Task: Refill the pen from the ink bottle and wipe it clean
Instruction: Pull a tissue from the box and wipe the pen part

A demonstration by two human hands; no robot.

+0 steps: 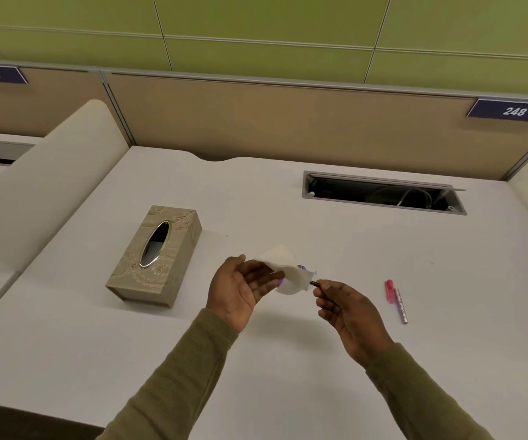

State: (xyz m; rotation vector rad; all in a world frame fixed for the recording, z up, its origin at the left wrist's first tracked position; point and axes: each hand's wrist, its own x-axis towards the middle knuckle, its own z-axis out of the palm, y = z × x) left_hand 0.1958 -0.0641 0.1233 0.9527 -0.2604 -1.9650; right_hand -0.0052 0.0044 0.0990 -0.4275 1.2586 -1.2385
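White desk (288, 360) carries all items under inspection. Beige tissue box (156, 257) lies at left, oval slot facing up. Left hand (240, 289), palm up above the desk, fingers loosely curled, holds a white tissue (288, 274) at the fingertips; purple ink marks show on the tissue. Right hand (348, 308) pinches a dark pen (315, 283) between thumb and forefinger, remaining fingers curled; the pen's front end meets the tissue and is hidden by it. Pink and silver pen parts (397, 300) lie on the desk, right of the hands. Ink bottle not identified.
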